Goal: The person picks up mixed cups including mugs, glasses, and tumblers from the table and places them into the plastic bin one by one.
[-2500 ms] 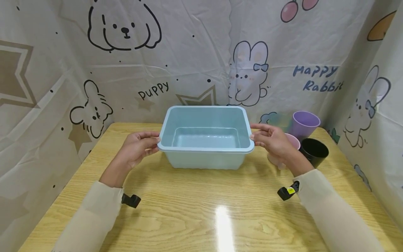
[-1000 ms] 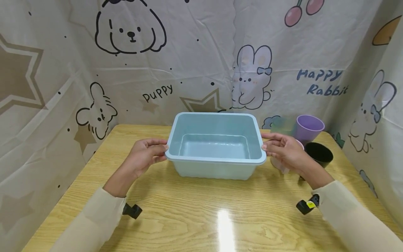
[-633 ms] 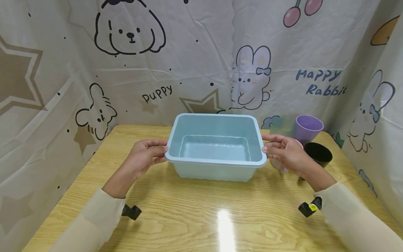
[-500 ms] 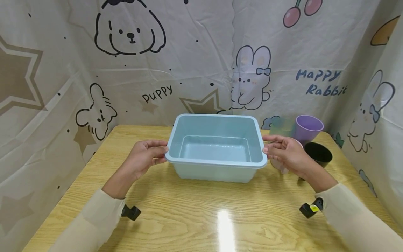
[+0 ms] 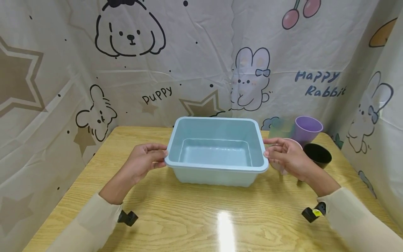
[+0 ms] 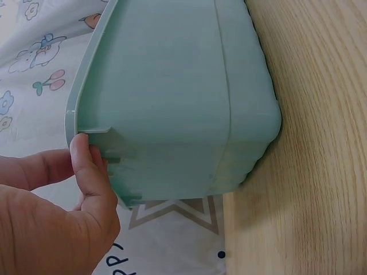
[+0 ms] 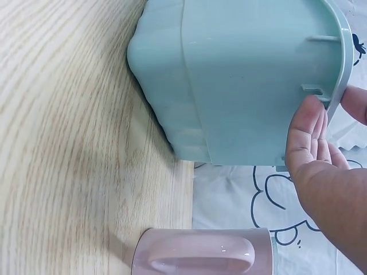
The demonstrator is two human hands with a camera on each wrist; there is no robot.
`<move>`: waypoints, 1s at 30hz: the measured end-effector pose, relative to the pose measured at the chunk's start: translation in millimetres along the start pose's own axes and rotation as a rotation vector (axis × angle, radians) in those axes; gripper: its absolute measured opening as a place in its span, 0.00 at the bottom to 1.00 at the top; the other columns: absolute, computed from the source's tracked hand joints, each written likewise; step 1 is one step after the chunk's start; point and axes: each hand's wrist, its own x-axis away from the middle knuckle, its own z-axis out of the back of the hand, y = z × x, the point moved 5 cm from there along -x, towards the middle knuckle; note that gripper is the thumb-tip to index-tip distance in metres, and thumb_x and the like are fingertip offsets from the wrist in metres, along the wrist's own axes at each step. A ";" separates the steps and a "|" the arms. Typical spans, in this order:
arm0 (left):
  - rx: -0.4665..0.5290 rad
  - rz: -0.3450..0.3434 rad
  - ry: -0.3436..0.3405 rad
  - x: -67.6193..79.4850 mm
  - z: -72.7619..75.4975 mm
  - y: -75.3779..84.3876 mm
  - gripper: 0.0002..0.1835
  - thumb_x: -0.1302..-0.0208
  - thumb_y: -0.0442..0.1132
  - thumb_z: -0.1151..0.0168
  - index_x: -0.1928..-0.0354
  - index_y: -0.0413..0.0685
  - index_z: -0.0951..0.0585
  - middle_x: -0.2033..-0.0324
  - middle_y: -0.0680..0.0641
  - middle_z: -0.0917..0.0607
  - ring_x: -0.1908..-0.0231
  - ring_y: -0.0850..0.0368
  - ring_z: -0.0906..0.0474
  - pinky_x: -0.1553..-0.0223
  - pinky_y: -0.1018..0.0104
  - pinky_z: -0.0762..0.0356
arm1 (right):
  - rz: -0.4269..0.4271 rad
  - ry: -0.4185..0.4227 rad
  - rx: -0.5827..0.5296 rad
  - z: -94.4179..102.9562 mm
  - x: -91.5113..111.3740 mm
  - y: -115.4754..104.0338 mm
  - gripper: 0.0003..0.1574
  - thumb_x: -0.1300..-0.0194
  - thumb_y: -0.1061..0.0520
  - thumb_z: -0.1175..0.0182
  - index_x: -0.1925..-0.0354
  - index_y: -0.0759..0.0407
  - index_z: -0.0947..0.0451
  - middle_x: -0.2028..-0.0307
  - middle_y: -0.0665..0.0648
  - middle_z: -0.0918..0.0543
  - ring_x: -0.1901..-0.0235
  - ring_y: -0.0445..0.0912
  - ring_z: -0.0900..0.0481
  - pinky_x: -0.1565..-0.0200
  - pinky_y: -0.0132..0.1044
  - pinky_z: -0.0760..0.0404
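Observation:
A light blue rectangular plastic basin [image 5: 217, 176] stands on the wooden table, its open top facing up and nothing inside. My left hand [image 5: 141, 161] pinches the rim at its left end. At the opposite end my right hand [image 5: 291, 157] holds the rim between thumb and fingers. In the left wrist view, the fingers of my left hand [image 6: 74, 200] grip the lip beside small ribs under it. The right wrist view has my right hand [image 7: 330, 149] at the lip in the same way, with fingertips beneath and thumb on the outer edge.
Just right of the basin, partly behind my right hand, is a pink mug [image 7: 200, 252] with a handle. Near it stand a purple cup [image 5: 308, 129], a black cup [image 5: 318, 155] and a translucent green cup [image 5: 280, 127]. A printed cloth [image 5: 195, 63] hangs behind the table [image 5: 176, 217].
The basin has slid toward me and slightly right, with both hands keeping hold of its rim. In the last half second it has come a little nearer. The cups stay where they were.

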 end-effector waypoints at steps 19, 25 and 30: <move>-0.006 0.008 -0.012 13.8 -3.6 0.3 0.21 0.28 0.33 0.37 0.40 0.25 0.27 0.56 0.41 0.17 0.62 0.56 0.15 0.58 0.68 0.14 | 0.042 -0.022 -0.016 -1.5 11.5 2.3 0.24 0.30 0.70 0.39 0.37 0.67 0.30 0.58 0.59 0.11 0.67 0.44 0.14 0.72 0.26 0.19; -0.013 0.013 -0.009 16.1 -3.2 -1.1 0.21 0.28 0.32 0.38 0.39 0.25 0.27 0.57 0.41 0.17 0.63 0.56 0.15 0.58 0.68 0.14 | 0.033 -0.029 -0.031 -3.1 13.8 2.2 0.23 0.30 0.70 0.39 0.38 0.64 0.29 0.58 0.58 0.12 0.59 0.46 0.12 0.52 0.35 0.14; -0.016 0.016 -0.012 17.6 -3.5 -0.8 0.21 0.28 0.32 0.38 0.39 0.26 0.28 0.57 0.41 0.17 0.63 0.56 0.15 0.59 0.68 0.14 | 0.028 -0.033 -0.040 -3.5 15.4 3.2 0.23 0.29 0.70 0.40 0.39 0.62 0.29 0.59 0.57 0.12 0.60 0.45 0.12 0.53 0.34 0.14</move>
